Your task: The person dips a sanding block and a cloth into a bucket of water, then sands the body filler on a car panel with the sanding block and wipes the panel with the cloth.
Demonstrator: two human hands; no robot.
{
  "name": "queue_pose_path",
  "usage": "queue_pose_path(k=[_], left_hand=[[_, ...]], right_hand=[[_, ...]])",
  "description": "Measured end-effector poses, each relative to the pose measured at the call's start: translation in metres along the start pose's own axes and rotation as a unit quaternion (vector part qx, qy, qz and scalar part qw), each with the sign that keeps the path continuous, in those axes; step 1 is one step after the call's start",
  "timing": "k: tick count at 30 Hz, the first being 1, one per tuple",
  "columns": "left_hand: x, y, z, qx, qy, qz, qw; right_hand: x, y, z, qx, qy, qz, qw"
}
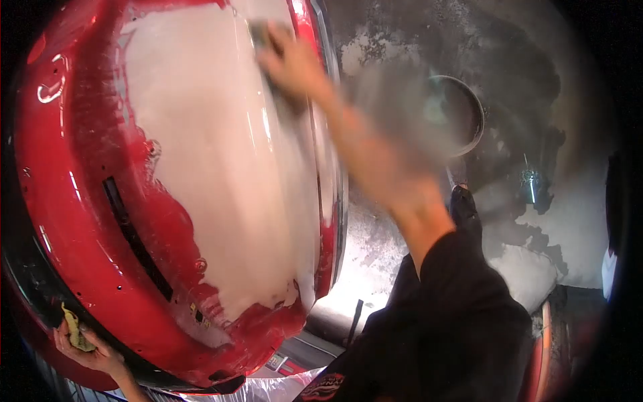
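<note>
Patchy grey floor [499, 50] lay beside the big red panel [164, 224]. On its pale patch [207, 147], the blurred right hand [289, 61] touched a greenish pad [260, 32]; I couldn't tell its grip. Light, even rubs seemed best. The left hand [97, 358] clutched a yellow-green cloth [79, 337].

The right arm [372, 154] reaches from its black sleeve [462, 281], at near right, toward the far side, elbow slightly bent. The right hand [288, 63] lies at its far end, palm down, its outline blurred. The left hand [94, 352], at near left, is curled in a grip, its forearm [134, 390] bare.
</note>
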State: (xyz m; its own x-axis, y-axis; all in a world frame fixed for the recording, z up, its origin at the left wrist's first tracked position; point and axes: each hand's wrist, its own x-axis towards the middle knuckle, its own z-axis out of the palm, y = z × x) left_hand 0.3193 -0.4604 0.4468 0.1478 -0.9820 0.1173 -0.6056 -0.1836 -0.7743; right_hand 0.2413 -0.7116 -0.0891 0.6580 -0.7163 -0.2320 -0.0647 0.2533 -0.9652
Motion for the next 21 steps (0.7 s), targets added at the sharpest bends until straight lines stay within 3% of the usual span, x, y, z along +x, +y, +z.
queue_pose_path(k=[1,3,8,10,12,13,14,15,16,18,20,21], left_hand=[[0.001,0.003,0.0,-0.006,0.0,-0.008,1.0],[0.002,0.0,0.002,-0.012,0.012,-0.002,1.0],[-0.003,-0.016,0.006,-0.005,0.017,0.019,1.0],[0.0,-0.011,0.009,-0.031,0.033,0.003,0.999],[-0.004,-0.017,0.01,-0.066,0.028,-0.023,0.997],[-0.007,-0.024,0.008,-0.043,0.007,-0.012,0.999],[-0.014,-0.043,0.01,-0.041,0.002,-0.022,0.999],[-0.021,-0.062,0.013,-0.039,-0.003,-0.032,0.999],[-0.029,-0.081,0.015,-0.037,-0.008,-0.042,0.998],[-0.027,-0.077,0.014,-0.037,0.0,-0.028,0.999],[-0.018,-0.053,0.013,-0.042,0.024,0.001,0.999],[-0.011,-0.038,0.015,-0.046,0.036,0.019,0.998]], right_hand=[[0.062,0.008,-0.006,0.004,0.023,-0.047,0.999],[0.08,0.014,-0.007,-0.002,0.052,-0.088,0.995],[-0.211,0.047,0.06,-0.046,0.007,-0.08,0.996],[-0.233,0.047,0.066,-0.017,0.003,-0.055,0.998],[-0.199,0.037,0.06,-0.005,0.039,-0.071,0.997],[-0.143,0.05,0.062,-0.016,0.094,-0.146,0.985],[-0.086,0.048,0.051,-0.019,0.125,-0.146,0.981],[-0.031,0.019,0.021,-0.017,0.036,-0.042,0.998],[0.016,0.027,0.014,-0.025,0.057,-0.097,0.993],[0.013,0.018,0.018,-0.082,0.19,-0.204,0.957],[-0.077,0.023,0.032,-0.063,0.022,-0.064,0.996],[-0.144,0.049,0.064,-0.041,0.093,-0.147,0.984]])
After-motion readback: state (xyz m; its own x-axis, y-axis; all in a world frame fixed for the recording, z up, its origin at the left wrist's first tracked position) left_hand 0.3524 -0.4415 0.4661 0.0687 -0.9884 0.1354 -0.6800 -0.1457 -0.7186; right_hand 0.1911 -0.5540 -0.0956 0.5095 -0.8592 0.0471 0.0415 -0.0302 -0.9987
